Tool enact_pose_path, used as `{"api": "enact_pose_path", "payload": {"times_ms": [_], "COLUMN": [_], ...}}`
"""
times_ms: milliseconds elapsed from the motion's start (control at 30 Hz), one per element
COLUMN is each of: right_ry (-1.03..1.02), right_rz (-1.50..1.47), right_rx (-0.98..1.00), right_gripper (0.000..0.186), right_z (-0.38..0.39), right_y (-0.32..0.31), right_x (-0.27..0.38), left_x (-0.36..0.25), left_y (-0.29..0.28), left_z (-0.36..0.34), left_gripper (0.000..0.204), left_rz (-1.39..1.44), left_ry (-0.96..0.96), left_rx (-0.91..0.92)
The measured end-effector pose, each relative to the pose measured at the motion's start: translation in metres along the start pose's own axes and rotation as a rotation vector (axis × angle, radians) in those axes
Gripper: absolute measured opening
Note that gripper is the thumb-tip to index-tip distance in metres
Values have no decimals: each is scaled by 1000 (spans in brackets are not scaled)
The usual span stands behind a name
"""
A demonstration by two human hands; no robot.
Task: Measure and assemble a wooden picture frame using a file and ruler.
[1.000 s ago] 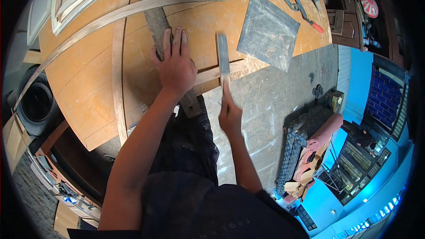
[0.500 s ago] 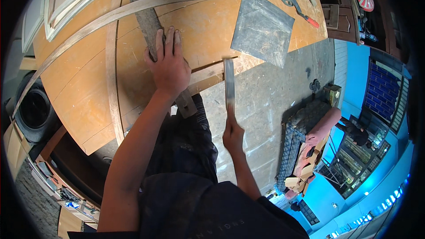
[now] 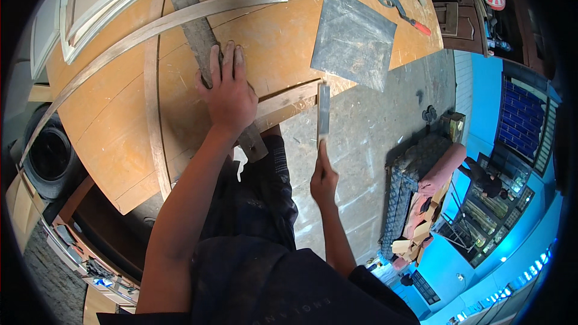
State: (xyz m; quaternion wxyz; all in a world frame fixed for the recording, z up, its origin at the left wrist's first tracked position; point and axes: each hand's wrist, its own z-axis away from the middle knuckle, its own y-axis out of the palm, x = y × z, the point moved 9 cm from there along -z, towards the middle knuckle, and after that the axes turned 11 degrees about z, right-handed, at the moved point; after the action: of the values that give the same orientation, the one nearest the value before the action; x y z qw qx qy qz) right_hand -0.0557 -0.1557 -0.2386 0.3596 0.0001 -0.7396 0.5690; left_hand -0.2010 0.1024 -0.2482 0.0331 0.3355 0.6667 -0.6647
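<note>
My left hand (image 3: 230, 93) lies flat with fingers spread on a dark, worn wooden board (image 3: 195, 30) and presses it to the worktable. Beneath that board a pale wood strip (image 3: 289, 100) runs along the table's front edge, its right end sticking out past my hand. My right hand (image 3: 324, 183) is closed round the near end of a flat metal file (image 3: 324, 111), whose far tip is at the strip's right end. The grip is mostly hidden in the fingers.
The orange-brown worktable (image 3: 114, 126) carries a long curved wood strip (image 3: 162, 21), a dark square sheet (image 3: 354, 39), and a red-handled tool (image 3: 419, 26). Pale framed panels (image 3: 108, 6) lie far left. A tyre (image 3: 51, 153) stands left of the table, a quilted bundle (image 3: 402, 192) to the right.
My right hand and the file have shifted slightly right and toward me, along the strip's end. The left hand stays pressed on the board.
</note>
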Motion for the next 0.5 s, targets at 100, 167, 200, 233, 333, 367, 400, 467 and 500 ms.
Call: {"api": "enact_pose_path", "payload": {"times_ms": [100,167,200,233,333,367,400,467,500], "right_ry": [207,149,96,88,152,161,172,193,183], "right_rz": [-10,1,19,10,-61,-67,-60,-77,-91], "right_rx": [144,165,198,179,83,78,62,12,-1], "right_gripper": [48,45,43,43,41,41,41,42,42], "right_z": [-58,-99,-109,-108,-86,-71,-56,-24,-8], "right_y": [21,15,14,9,-21,-25,-34,-42,-43], "right_x": [-16,-5,3,7,10,9,4,-10,-16], "left_x": [-5,-7,-6,-4,0,3,3,6,7], "left_y": [-3,-3,-1,1,5,2,4,7,5], "left_z": [0,0,1,1,1,3,1,-1,0], "left_gripper": [68,68,68,68,68,68,68,63,63], "left_rz": [4,-5,6,19,15,6,9,0,-10], "left_ry": [32,48,40,31,23,37,16,-19,-10], "left_rx": [-18,-30,-22,-16,-11,-30,3,46,30]}}
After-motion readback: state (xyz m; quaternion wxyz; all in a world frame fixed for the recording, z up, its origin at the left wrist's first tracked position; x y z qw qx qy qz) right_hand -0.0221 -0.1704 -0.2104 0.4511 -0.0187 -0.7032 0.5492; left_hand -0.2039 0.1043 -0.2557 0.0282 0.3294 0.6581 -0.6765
